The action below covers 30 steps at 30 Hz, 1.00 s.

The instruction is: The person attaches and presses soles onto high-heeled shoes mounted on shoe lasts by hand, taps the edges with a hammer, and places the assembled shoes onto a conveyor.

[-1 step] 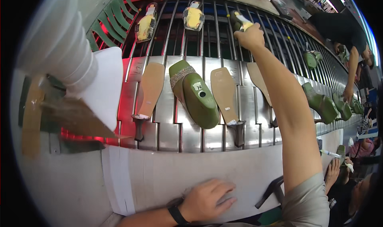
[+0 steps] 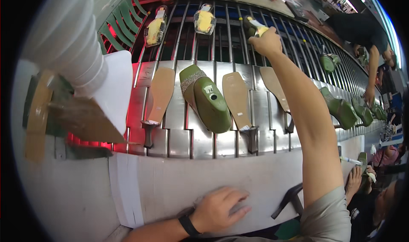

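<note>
Head view shows at left a white ribbed hose (image 2: 64,42), blocking part of the steel conveyor (image 2: 179,140), then a green sandal (image 2: 209,101) between tan soles (image 2: 162,88). Left hand (image 2: 219,212) has fingers loosely parted, empty; right hand (image 2: 267,42) grips a dark, yellow-padded shoe (image 2: 254,26) at the far rods (image 2: 229,29).

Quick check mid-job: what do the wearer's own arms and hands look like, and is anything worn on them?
Neither hand is gloved. The left hand has a flat black band around its wrist; no sleeve shows on that forearm. The right hand has no visible wristband; a short, greyish fabric sleeve covers the arm higher up.
</note>
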### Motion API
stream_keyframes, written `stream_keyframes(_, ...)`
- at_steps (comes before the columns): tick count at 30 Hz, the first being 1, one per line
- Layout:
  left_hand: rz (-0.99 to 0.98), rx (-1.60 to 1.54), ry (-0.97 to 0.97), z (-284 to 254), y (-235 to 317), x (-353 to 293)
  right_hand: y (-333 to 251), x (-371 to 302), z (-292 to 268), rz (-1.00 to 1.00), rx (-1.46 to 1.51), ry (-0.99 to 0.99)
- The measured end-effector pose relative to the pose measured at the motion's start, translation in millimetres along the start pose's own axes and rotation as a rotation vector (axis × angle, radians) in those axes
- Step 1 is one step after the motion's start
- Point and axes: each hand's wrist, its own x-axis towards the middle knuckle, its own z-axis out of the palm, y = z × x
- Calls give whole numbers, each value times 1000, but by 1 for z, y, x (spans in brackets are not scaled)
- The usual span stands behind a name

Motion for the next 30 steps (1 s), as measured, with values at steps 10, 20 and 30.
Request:
stream_keyframes(10, 210, 19, 534, -24, 3, -6, 93, -256, -227, -731, 49, -161)
stream_keyframes(20, -354, -1150, -935, -11, 35, -18, 96, -416, -244, -1125, 247, -791)
stream_keyframes(30, -290, -907, -15, -17, -17, 7, 147, -218, -107, -484, -642, -296)
